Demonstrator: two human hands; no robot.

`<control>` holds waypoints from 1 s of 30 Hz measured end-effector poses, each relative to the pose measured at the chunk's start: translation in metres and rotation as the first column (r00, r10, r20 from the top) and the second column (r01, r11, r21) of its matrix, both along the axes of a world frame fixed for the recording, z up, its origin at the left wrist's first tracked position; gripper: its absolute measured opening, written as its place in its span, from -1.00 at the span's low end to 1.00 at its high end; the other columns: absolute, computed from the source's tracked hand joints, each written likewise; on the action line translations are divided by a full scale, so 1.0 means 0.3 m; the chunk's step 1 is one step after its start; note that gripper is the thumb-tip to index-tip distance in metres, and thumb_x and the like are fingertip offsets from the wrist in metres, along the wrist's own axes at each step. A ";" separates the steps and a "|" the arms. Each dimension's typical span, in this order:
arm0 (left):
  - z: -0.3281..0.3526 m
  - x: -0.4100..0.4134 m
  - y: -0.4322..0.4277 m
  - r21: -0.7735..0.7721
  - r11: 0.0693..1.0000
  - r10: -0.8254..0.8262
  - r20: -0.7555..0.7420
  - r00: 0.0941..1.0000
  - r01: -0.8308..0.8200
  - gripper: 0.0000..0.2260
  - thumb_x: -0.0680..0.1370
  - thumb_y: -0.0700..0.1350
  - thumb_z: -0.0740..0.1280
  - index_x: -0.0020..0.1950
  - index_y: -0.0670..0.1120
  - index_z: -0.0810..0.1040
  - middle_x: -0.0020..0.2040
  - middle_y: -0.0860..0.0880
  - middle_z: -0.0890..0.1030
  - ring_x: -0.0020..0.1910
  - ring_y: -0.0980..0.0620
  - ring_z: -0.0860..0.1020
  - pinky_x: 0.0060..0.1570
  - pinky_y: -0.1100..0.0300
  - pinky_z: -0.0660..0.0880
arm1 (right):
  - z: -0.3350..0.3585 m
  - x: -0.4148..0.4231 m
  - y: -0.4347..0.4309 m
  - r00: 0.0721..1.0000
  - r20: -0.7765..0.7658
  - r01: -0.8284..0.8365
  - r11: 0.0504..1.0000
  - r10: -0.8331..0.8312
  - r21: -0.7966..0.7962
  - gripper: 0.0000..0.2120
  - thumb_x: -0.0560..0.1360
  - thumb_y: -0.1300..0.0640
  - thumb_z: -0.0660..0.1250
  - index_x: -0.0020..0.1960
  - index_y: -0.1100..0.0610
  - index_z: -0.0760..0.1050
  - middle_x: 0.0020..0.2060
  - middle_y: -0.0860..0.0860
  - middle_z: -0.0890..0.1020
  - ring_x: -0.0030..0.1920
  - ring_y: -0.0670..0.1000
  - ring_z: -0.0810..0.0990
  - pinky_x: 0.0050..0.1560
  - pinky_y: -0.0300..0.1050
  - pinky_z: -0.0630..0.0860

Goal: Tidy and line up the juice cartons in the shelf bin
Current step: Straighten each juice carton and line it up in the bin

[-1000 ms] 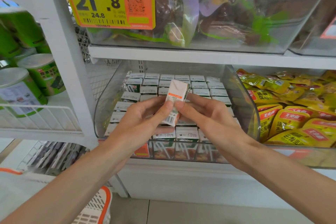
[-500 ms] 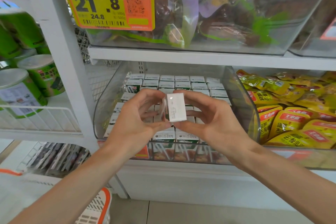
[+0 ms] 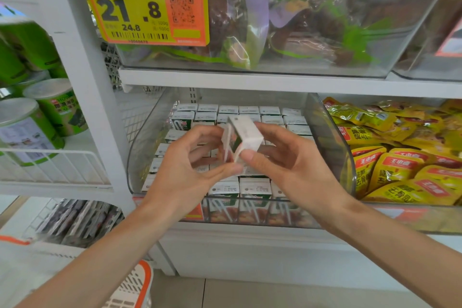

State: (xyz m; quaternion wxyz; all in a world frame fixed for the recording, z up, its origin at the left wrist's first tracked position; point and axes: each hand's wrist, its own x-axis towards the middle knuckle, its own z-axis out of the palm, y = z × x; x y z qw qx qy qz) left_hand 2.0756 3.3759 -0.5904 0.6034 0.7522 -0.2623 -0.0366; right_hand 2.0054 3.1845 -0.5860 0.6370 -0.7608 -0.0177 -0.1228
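A clear bin [image 3: 333, 147] sits on a white shelf [image 3: 250, 245], packed with rows of small cartons [image 3: 255, 189]. They stand upright with white tops up, and their green and brown fronts show through the front wall. Just right of it lie yellow packets [image 3: 400, 170] with red labels. To the left, past a white post, green cans [image 3: 52, 110] stand behind a wire rail. Above, a tub [image 3: 325, 65] holds bagged dark food. Its yellow-and-orange tag [image 3: 145, 2] reads "21.8" over "24.8", beside a QR code. An orange-rimmed basket [image 3: 136, 282] shows low down.

One carton [image 3: 246, 136] is up in the air over the bin's middle, tilted, its plain white end towards me. The right hand [image 3: 292, 167] pinches it between thumb and forefinger. The left hand [image 3: 187, 170] curls its fingers [image 3: 205, 132] and thumb round the carton's left edge, which looks like a loose flap, though it is blurred. Both hands hide the middle rows.
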 end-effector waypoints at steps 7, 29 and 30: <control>0.010 -0.011 -0.010 0.028 0.997 0.071 0.015 0.997 -0.071 -0.55 0.32 0.11 0.61 0.17 0.21 0.62 0.06 0.20 0.67 0.06 0.17 0.69 0.02 0.27 0.61 | 0.011 0.010 0.019 0.978 -0.207 0.065 0.976 -0.021 0.207 -0.55 0.56 -0.05 0.50 0.42 -0.10 0.54 0.15 -0.02 0.76 0.10 0.03 0.77 0.33 0.00 0.57; 0.009 -0.030 -0.036 0.002 0.995 0.103 0.172 0.980 -0.105 -0.52 0.39 -0.11 0.66 0.20 0.13 0.53 0.15 0.23 0.65 0.22 0.19 0.59 0.12 0.09 0.59 | 0.021 0.041 -0.019 0.938 -0.346 0.169 0.858 0.011 0.485 -0.73 0.67 0.14 0.37 0.25 0.31 0.62 -0.01 0.18 0.78 0.00 0.06 0.78 0.01 -0.20 0.70; 0.002 -0.023 -0.032 0.032 0.993 0.109 0.161 0.981 -0.116 -0.51 0.40 -0.13 0.65 0.19 0.15 0.51 0.15 0.25 0.64 0.21 0.22 0.59 0.13 0.11 0.59 | 0.022 0.038 -0.024 0.950 -0.310 0.171 0.872 -0.022 0.460 -0.69 0.62 0.12 0.43 0.29 0.28 0.61 0.05 0.15 0.78 0.08 0.04 0.77 0.14 -0.16 0.67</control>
